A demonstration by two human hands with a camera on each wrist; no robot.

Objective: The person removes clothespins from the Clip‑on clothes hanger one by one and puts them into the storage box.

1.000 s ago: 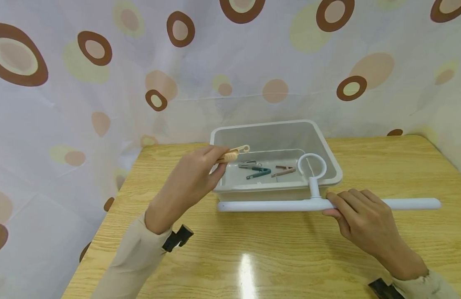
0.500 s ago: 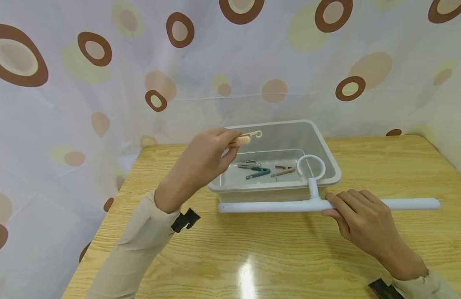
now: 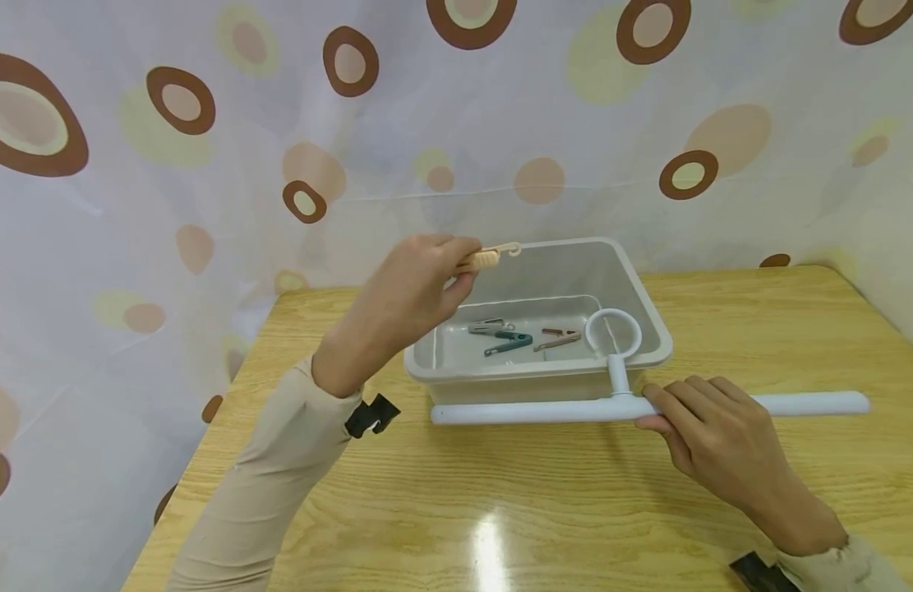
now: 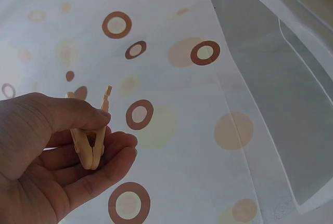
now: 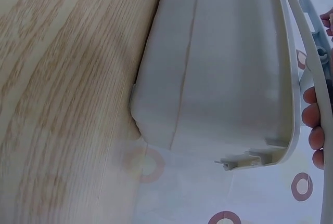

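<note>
My left hand (image 3: 412, 292) pinches a pale yellow clothespin (image 3: 486, 261) between thumb and fingers, above the left part of a grey plastic tub (image 3: 530, 372). A small hook sticks out of the clothespin to the right. In the left wrist view the clothespin (image 4: 92, 154) shows its two arms spread in a V. My right hand (image 3: 722, 436) grips a pale blue straight-bar hanger (image 3: 530, 411) just right of its stem, with the fingers over the bar. The hanger's ring (image 3: 638, 333) overlaps the tub's front right part, and its bar runs along the tub's near side.
On the tub floor lie a teal clothespin (image 3: 511, 344), a grey clothespin (image 3: 486, 329) and a brown one (image 3: 558, 339). The tub stands on a wooden table (image 3: 397, 501), near a patterned curtain (image 3: 397, 140) hanging behind.
My left hand has risen and shifted right with the clothespin, away from the tub's left rim. The right hand and the hanger stay practically where they were.
</note>
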